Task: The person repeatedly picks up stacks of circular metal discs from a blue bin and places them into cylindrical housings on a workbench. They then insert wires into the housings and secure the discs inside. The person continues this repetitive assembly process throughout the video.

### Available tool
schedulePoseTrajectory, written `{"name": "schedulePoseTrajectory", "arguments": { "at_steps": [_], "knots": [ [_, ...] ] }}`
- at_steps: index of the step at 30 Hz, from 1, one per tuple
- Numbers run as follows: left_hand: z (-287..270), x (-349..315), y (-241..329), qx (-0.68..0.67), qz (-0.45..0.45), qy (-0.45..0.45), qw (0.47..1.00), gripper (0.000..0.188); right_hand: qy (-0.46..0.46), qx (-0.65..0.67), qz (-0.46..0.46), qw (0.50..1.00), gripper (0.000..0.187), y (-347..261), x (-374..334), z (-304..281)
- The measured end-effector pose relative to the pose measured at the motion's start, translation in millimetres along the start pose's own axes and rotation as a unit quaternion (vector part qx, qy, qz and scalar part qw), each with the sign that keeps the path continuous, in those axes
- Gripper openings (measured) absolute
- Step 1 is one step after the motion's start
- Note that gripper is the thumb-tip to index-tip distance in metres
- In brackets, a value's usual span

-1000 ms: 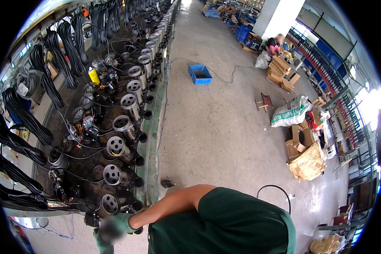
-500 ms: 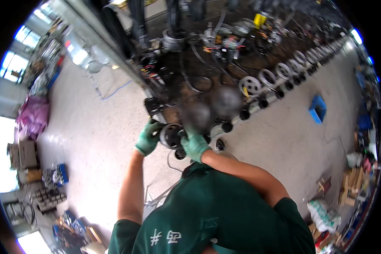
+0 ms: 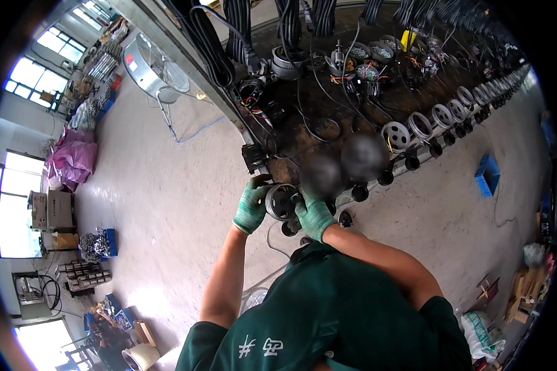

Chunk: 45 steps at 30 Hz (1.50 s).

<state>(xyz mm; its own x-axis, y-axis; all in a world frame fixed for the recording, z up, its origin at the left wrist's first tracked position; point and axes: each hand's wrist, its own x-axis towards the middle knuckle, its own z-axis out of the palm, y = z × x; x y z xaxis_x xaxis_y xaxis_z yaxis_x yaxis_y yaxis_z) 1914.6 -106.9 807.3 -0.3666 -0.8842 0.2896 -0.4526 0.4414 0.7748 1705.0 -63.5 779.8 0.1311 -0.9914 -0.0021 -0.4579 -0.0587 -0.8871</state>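
Between my two gloved hands, at the near corner of the workbench, is a grey grooved pulley wheel (image 3: 277, 202) with holes in its dark face. My left hand (image 3: 250, 207), in a green glove, curls round the wheel's left side. My right hand (image 3: 315, 217), gloved too, grips its right edge, its fingertips partly hidden. Just beyond the left hand sits a small black block-shaped part (image 3: 252, 158) on the bench corner. Two dark, blurred round shapes (image 3: 365, 156) lie right of the wheel, too smeared to make out.
The dark bench (image 3: 328, 133) carries cables, wired motor parts (image 3: 368, 73) and a row of pulley wheels (image 3: 419, 125) along its front edge. Black cable bundles (image 3: 238, 31) hang above. A large drum fan (image 3: 155, 68) stands left; a blue crate (image 3: 487, 175) lies on the floor at right.
The whole view has shifted, so the bench and hands appear farther right. The pulley wheel remains between both hands and is tilted slightly differently, its grooved rim showing more.
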Motion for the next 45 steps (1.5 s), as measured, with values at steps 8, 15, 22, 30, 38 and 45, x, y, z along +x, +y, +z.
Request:
{"name": "schedulePoseTrajectory", "arguments": {
  "at_steps": [8,15,22,30,38,45],
  "knots": [
    [-11.9,26.6,25.0,0.193,0.023,-0.034,0.98,0.036,-0.01,-0.019,-0.003,1.0,0.048,9.3,0.5,4.6],
    [-17.4,34.5,22.9,0.255,0.045,-0.119,0.959,0.034,-0.027,-0.009,-0.002,1.0,0.043,-1.6,1.6,-4.6],
    [-19.6,17.4,-12.3,0.117,0.065,-0.072,0.988,0.035,-0.017,0.03,-0.008,0.999,0.043,-20.9,0.7,-6.8],
    [-10.6,-3.6,-21.4,-0.05,-0.022,-0.059,0.997,0.033,0.06,0.001,-0.04,0.997,0.031,19.0,5.8,30.5],
    [-30.5,-2.4,-8.3,-0.148,-0.128,-0.038,0.98,0.033,-0.031,-0.03,0.047,0.998,0.036,-32.3,5.6,-5.9],
    [-14.4,-30.2,10.9,-0.167,-0.185,-0.006,0.968,0.046,-0.039,-0.134,-0.081,0.987,0.039,21.4,23.9,19.9]
  ]
}}
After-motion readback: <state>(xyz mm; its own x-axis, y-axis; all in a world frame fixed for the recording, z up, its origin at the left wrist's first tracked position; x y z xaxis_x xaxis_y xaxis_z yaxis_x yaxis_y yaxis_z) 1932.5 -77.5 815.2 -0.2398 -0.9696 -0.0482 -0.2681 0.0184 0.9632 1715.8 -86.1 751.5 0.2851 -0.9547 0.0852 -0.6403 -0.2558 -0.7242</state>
